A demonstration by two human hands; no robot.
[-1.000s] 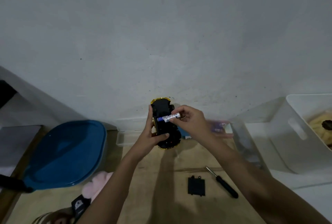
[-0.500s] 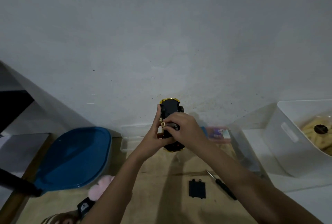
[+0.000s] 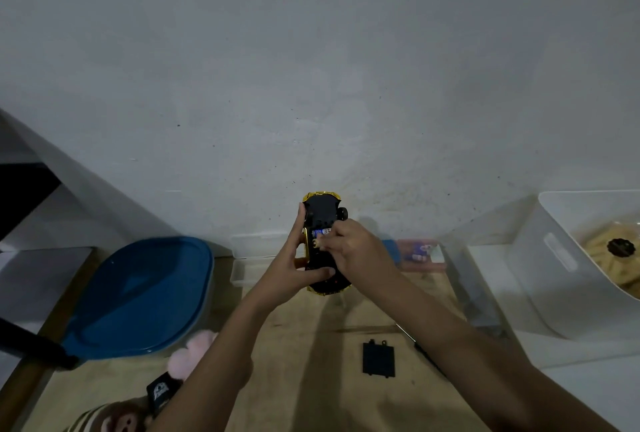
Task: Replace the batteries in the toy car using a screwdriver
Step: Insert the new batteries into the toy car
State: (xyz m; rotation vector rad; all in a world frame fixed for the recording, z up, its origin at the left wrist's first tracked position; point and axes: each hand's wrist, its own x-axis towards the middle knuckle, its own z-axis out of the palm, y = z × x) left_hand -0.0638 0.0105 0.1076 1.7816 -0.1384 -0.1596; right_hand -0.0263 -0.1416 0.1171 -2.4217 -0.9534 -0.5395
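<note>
head view: toy car is held up off the wooden floor, close to the grey wall, flipped so the black underside faces the camera and the gold body only shows round the edges. left hand is gripping it, fingers up along the left side and thumb laid across the lower underside. right hand comes in from the right with fingers curled, pinching a blue and white battery that lies crosswise at the open battery bay. just below it there's a gold round end, looks like another cell, can't tell for sure.

down on the floor the black battery cover lies flat, and just right of it the screwdriver is mostly hidden under the right forearm. blue lid off to the left, pink plush near its front edge. white bin on the right, and a small clear box sits behind the right hand by the wall.
</note>
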